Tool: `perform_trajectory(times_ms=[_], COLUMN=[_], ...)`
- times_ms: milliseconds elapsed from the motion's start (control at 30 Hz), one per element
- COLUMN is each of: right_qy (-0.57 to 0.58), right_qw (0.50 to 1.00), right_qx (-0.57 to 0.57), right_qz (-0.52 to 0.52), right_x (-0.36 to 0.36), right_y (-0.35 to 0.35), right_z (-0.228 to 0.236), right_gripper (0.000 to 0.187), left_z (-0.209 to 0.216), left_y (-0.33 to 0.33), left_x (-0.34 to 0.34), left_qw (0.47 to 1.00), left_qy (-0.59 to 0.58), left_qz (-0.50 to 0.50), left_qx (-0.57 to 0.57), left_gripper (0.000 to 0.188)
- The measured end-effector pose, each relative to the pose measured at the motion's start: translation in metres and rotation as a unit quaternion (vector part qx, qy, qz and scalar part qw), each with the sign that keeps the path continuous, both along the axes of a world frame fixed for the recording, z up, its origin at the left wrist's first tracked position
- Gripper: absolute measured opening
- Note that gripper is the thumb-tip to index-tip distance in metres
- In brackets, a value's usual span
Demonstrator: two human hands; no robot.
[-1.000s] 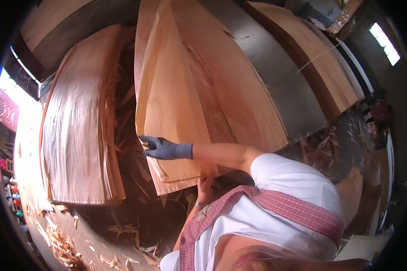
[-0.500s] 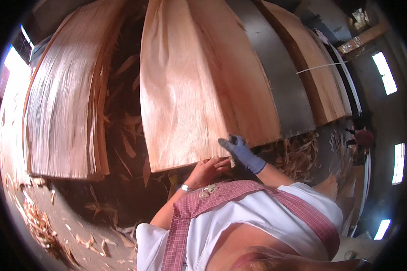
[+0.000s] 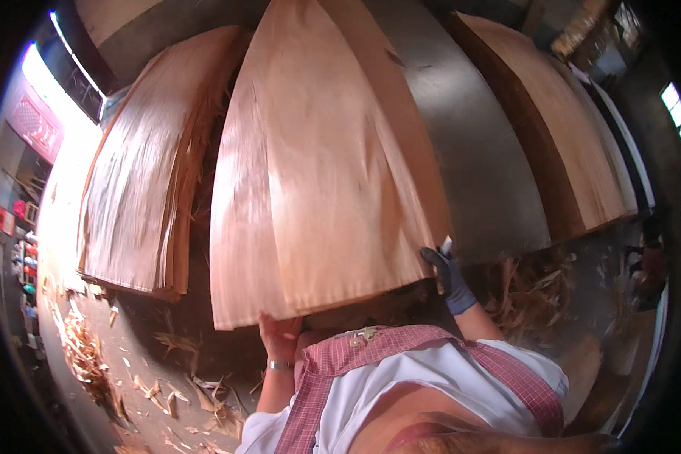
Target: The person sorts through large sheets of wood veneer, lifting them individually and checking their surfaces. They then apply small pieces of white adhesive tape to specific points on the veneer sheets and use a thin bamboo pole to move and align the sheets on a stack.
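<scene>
A wide, light-brown wood veneer sheet [image 3: 333, 189] lies in front of me, its near edge close to my waist. My left hand [image 3: 280, 337], bare and with a wristband, is closed on the near edge towards its left corner; some fingers are hidden under the sheet. My right hand [image 3: 452, 284], in a blue-grey glove, grips the right near corner, thumb on top. A small pale piece [image 3: 446, 246] shows by its fingers, too small to name. Along the left side of the sheet runs another veneer strip [image 3: 242, 234], the two overlapping or meeting at a seam.
A dark grey flat surface [image 3: 484, 159] lies right of the sheet, with a veneer stack [image 3: 564, 144] beyond it. Another thick veneer stack [image 3: 140, 181] stands at the left. Wood scraps [image 3: 83, 344] litter the floor at the left, and more shavings [image 3: 533, 295] lie at the right.
My hands have moved apart, the left one leftward and the right one to the right corner. The veneer now spreads wider to the left, with a seam showing, and my view has shifted.
</scene>
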State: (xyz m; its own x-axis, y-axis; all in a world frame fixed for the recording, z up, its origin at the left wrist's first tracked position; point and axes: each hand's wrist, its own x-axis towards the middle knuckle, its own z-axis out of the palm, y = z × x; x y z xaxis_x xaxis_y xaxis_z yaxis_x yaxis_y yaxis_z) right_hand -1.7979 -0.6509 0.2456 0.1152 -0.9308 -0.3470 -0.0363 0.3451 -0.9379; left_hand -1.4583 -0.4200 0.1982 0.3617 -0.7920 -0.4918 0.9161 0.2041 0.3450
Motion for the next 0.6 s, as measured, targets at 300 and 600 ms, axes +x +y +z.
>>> perform_trajectory(times_ms=[300,600], right_qy=[0.083,0.078], right_qw=[0.995,0.996], right_qx=[-0.004,0.04], right_qz=[-0.061,-0.017], right_x=[-0.283,-0.313], right_y=[0.043,-0.066], right_z=[-0.059,-0.067], right_gripper=[0.023,0.062], left_z=[-0.066,-0.028], left_y=[0.14,-0.033], left_x=[-0.118,-0.114], left_qw=[0.973,0.964], left_qy=[-0.097,-0.228], left_qz=[0.115,0.053], left_qx=[0.174,0.124], left_gripper=[0.048,0.025])
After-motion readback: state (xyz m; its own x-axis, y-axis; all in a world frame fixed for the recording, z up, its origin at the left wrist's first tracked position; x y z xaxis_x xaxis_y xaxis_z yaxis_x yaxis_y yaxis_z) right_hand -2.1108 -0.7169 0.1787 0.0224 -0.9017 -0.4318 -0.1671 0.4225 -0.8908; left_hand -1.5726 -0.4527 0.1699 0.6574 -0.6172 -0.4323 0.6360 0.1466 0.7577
